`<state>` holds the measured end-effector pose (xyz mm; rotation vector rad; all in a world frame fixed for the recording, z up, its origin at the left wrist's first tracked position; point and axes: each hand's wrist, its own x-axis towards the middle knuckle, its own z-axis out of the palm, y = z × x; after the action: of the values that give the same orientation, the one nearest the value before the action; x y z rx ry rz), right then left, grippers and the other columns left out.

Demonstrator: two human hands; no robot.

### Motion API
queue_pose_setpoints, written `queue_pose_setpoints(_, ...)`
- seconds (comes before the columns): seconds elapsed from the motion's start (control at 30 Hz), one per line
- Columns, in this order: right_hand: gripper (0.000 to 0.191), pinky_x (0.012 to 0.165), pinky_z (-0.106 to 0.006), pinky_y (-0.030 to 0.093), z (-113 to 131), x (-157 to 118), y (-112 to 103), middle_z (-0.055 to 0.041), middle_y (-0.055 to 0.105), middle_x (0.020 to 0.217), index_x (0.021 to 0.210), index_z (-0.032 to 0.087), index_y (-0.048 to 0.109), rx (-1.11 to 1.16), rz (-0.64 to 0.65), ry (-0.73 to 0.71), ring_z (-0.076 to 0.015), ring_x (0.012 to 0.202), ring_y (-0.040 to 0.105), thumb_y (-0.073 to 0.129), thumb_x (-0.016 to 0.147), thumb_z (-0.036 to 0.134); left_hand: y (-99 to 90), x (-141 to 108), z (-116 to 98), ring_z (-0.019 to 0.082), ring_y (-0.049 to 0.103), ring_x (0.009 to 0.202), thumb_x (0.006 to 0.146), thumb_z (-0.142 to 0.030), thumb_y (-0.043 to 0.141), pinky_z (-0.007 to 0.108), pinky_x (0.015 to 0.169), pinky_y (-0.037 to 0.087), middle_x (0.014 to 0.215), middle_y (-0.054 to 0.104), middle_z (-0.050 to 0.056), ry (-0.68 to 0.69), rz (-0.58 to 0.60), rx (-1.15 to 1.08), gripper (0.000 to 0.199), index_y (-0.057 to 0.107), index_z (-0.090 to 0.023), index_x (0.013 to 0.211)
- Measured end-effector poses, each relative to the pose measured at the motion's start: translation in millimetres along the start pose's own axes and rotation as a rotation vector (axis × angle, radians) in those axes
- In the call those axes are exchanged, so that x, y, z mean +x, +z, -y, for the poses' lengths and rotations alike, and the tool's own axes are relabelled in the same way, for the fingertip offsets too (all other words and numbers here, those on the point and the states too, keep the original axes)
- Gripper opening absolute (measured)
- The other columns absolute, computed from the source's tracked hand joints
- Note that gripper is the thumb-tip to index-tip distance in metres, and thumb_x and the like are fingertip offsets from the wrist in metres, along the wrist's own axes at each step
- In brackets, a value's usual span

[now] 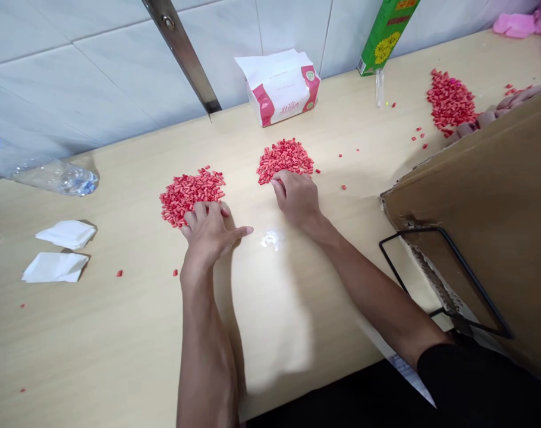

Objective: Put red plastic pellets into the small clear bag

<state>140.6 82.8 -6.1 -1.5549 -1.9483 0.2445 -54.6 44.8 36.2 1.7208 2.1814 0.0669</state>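
2 hands, on red pellet piles

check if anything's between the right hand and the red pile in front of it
Nothing visible stands in the way: the right hand already touches the near edge of the pile of small red pieces, with no object between them.

Head-worn view, facing forward and down, near hands
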Motion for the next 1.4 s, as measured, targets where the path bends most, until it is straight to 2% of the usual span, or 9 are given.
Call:
queue_pose_setpoints(0.1, 0.024, 0.08, -0.033, 0.036, -1.7, 0.7, 0.0, -0.0061, 0.07, 0.088, 0.093, 0.017, 0.063, 0.02, -0.018, 0.008, -0.0205, 0.081, 0.06, 0.042, 0.101, 0.025, -4.1, -5.9, -1.4, 0.037, 0.038, 0.11, 0.058, -0.062, 0.079, 0.056, 0.096, 0.033, 0.115, 0.046, 0.012, 0.033, 0.006, -0.037, 0.059, 0.057, -0.022, 0.095)
queue_pose_setpoints(0.2, 0.023, 0.079, -0.032, 0.038, -2.9, 1.4, -1.3, -0.0056, 0.07, 0.087, 0.093, 0.017, 0.063, 0.047, -0.035, 0.037, -0.02, 0.081, 0.061, 0.043, 0.1, 0.025, -13.1, -12.8, -2.3, 0.032, 0.041, 0.113, 0.074, -0.061, 0.067, 0.051, 0.1, 0.034, 0.115, 0.053, 0.01, 0.148, 0.039, -0.271, 0.045, 0.064, -0.024, 0.101)
queue_pose_setpoints(0.37, 0.018, 0.075, -0.029, 0.042, -3.6, 2.5, -3.3, -0.0045, 0.068, 0.081, 0.093, 0.017, 0.061, 0.2, -0.073, 0.119, -0.0175, 0.076, 0.06, 0.046, 0.099, 0.025, -21.1, -12.9, -2.6, 0.024, 0.054, 0.098, 0.081, -0.046, 0.063, 0.039, 0.093, 0.042, 0.099, 0.063, 0.008, 0.274, 0.107, -0.624, 0.028, 0.067, -0.019, 0.074)
queue_pose_setpoints(0.53, 0.017, 0.071, -0.026, 0.049, 1.2, 5.6, -2.0, -0.0024, 0.066, 0.08, 0.092, 0.018, 0.054, 0.805, -0.06, 0.264, -0.0133, 0.07, 0.063, 0.05, 0.096, 0.035, -7.9, -9.4, -10.3, 0.018, 0.057, 0.076, 0.081, -0.042, 0.065, 0.03, 0.072, 0.046, 0.079, 0.063, 0.005, 0.247, 0.071, -0.792, 0.024, 0.066, -0.017, 0.077)
queue_pose_setpoints(0.63, 0.025, 0.072, -0.027, 0.055, 5.5, 8.5, -4.6, -0.0018, 0.068, 0.08, 0.092, 0.019, 0.051, 1.249, 0.08, 0.368, -0.0115, 0.066, 0.065, 0.059, 0.092, 0.043, 2.2, -9.0, -19.4, 0.015, 0.057, 0.072, 0.084, -0.039, 0.063, 0.028, 0.07, 0.046, 0.074, 0.062, 0.003, 0.263, -0.059, -0.826, 0.022, 0.066, -0.017, 0.081)
queue_pose_setpoints(0.73, 0.034, 0.073, -0.029, 0.057, 6.6, 9.8, -9.8, -0.0015, 0.069, 0.078, 0.09, 0.018, 0.052, 1.452, 0.233, 0.416, -0.012, 0.065, 0.066, 0.07, 0.083, 0.047, 12.0, -8.8, -28.8, 0.015, 0.058, 0.074, 0.089, -0.038, 0.056, 0.027, 0.071, 0.047, 0.079, 0.063, 0.003, 0.262, -0.214, -0.78, 0.023, 0.065, -0.017, 0.088)
queue_pose_setpoints(0.87, 0.04, 0.069, -0.029, 0.057, 6.0, 8.6, -13.4, -0.0022, 0.069, 0.076, 0.087, 0.016, 0.057, 1.462, 0.348, 0.388, -0.0129, 0.064, 0.067, 0.075, 0.076, 0.05, 23.9, -9.9, -35.8, 0.015, 0.058, 0.078, 0.094, -0.038, 0.048, 0.027, 0.073, 0.047, 0.088, 0.064, 0.005, 0.3, -0.419, -0.6, 0.027, 0.065, -0.017, 0.088)
queue_pose_setpoints(0.97, 0.041, 0.066, -0.028, 0.056, 7.1, 7.2, -11.9, -0.0026, 0.07, 0.075, 0.086, 0.015, 0.06, 1.41, 0.375, 0.337, -0.0133, 0.064, 0.067, 0.075, 0.075, 0.052, 30.0, -10.9, -36.7, 0.015, 0.058, 0.079, 0.095, -0.037, 0.049, 0.028, 0.074, 0.046, 0.086, 0.065, 0.004, 0.347, -0.491, -0.546, 0.027, 0.065, -0.018, 0.086)
queue_pose_setpoints(1.4, 0.038, 0.067, -0.027, 0.054, 9.2, 5.6, -10.3, -0.0012, 0.067, 0.074, 0.086, 0.017, 0.058, 1.29, 0.379, 0.241, -0.0127, 0.066, 0.065, 0.071, 0.08, 0.052, 33.0, -7.9, -38.4, 0.015, 0.058, 0.076, 0.093, -0.032, 0.056, 0.028, 0.073, 0.044, 0.082, 0.066, 0.003, 0.358, -0.458, -0.586, 0.02, 0.069, -0.019, 0.084)
